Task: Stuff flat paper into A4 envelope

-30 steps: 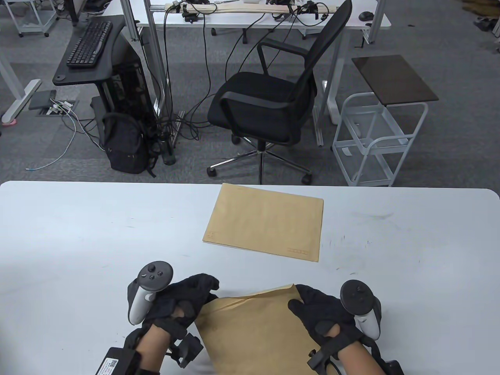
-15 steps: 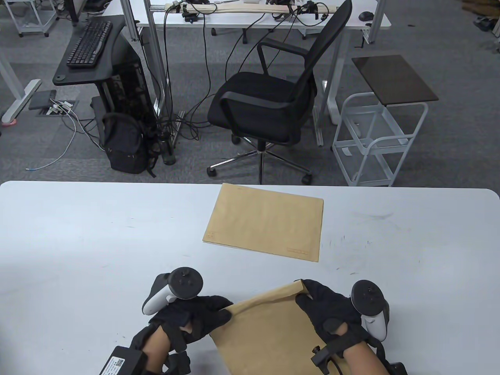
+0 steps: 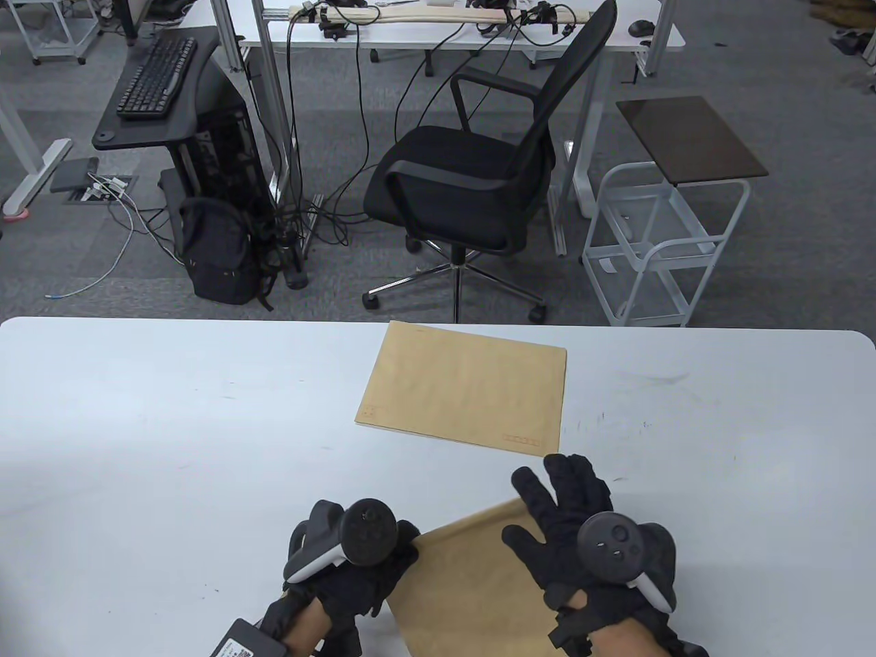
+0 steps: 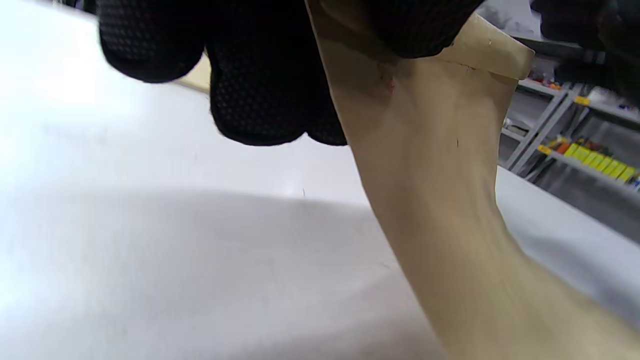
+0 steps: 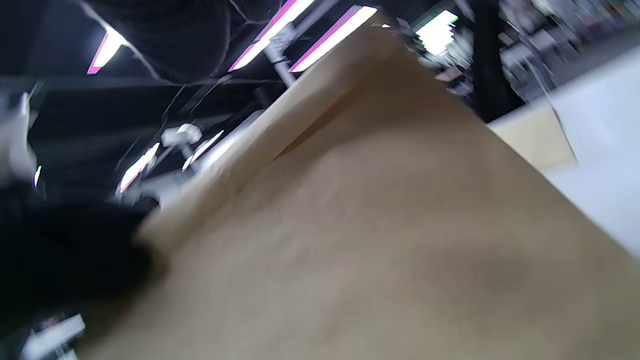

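While the near envelope [image 3: 472, 582] is held up off the white table [image 3: 137, 424] at its near edge, its long axis runs from the person toward the far right, with the far short end tilted up and away. The left hand [image 3: 356, 568] grips its left far corner, fingers [image 4: 265, 95] clamped over the paper. The right hand [image 3: 582, 540] lies on the right side with fingers spread; whether it grips cannot be told. A second envelope [image 3: 465, 397] lies flat beyond, well apart, long axis across the table. Compared with half a second ago, the curled far edge has flattened, the left hand has shifted rightward, and the right fingers have opened forward.
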Action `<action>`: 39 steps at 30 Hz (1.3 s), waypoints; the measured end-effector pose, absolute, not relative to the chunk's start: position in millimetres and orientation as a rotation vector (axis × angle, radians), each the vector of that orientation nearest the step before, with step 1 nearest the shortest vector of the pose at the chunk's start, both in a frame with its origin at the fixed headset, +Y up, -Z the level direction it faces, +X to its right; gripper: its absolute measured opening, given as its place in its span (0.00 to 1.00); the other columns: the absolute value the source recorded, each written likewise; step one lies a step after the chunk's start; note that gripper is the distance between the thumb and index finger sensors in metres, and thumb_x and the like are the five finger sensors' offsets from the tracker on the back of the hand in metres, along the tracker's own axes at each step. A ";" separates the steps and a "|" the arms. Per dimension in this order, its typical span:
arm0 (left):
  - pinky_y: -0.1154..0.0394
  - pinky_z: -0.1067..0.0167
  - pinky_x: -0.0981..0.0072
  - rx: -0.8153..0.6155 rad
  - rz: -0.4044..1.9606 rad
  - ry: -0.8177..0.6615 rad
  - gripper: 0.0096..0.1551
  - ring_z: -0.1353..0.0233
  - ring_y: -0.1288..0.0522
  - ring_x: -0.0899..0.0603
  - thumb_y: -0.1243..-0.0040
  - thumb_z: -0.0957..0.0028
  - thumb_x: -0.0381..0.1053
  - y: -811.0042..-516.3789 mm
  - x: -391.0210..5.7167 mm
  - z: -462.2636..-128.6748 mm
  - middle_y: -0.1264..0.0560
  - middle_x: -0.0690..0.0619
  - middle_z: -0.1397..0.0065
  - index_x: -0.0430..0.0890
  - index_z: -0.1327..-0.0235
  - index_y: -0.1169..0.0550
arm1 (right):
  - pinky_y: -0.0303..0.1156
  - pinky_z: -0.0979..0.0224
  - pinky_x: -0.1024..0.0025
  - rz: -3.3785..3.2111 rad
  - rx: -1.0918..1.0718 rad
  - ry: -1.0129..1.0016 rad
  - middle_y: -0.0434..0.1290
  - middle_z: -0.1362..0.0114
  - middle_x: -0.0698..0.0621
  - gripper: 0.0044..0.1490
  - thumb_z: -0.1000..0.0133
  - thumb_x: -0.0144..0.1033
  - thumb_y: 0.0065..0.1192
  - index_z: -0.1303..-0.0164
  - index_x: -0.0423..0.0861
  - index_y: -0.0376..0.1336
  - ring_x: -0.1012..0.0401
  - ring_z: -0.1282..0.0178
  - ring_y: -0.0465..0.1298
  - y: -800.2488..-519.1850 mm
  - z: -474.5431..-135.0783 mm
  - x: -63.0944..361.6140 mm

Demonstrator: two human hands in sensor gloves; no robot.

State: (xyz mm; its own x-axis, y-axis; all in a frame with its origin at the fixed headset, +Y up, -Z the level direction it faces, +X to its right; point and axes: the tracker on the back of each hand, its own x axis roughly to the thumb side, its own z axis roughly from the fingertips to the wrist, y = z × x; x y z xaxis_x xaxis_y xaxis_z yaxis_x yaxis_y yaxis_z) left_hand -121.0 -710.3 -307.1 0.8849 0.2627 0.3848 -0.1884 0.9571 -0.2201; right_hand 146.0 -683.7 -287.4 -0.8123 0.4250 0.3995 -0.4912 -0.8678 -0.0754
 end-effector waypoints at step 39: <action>0.16 0.49 0.52 -0.025 0.059 -0.419 0.25 0.54 0.11 0.49 0.41 0.51 0.56 -707.4 -109.4 -299.0 0.12 0.62 0.54 0.53 0.43 0.17 | 0.69 0.35 0.43 2.780 0.193 -0.254 0.70 0.33 0.53 0.25 0.45 0.49 0.66 0.38 0.55 0.70 0.48 0.37 0.76 -704.7 -318.4 178.4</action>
State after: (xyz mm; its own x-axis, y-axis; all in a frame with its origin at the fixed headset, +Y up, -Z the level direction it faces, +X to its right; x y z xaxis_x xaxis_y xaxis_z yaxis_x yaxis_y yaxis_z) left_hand -109.4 -707.4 -299.0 0.9118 0.0623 0.4058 -0.0520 0.9980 -0.0363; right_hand 178.4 -704.7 -318.4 -0.9325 0.3220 0.1636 -0.3464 -0.9257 -0.1522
